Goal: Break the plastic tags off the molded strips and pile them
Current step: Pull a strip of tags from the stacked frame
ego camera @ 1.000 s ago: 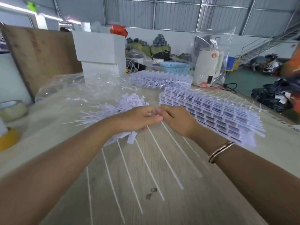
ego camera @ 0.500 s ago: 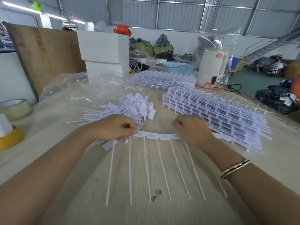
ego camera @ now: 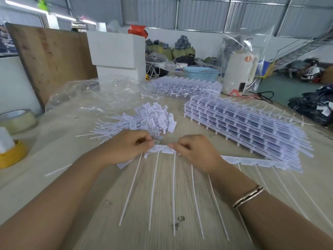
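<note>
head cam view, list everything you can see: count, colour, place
strip in hand: one, white, table centre, tails toward the camera
loose tag pile: one heap, white, behind the left hand
strip stack: one, white, right of centre
far strip stack: one, white, behind it
clear plastic bag: one, crumpled, back left
tape rolls: two, clear and yellow, left edge
white boxes: two, stacked, back centre
basket: one, blue, back
table: one, pale wood grain
left hand: pinches strip
right hand: pinches strip, bangle on wrist

Head cam, fwd-down over table (ego camera: 162,204) (close, wide-angle).
</note>
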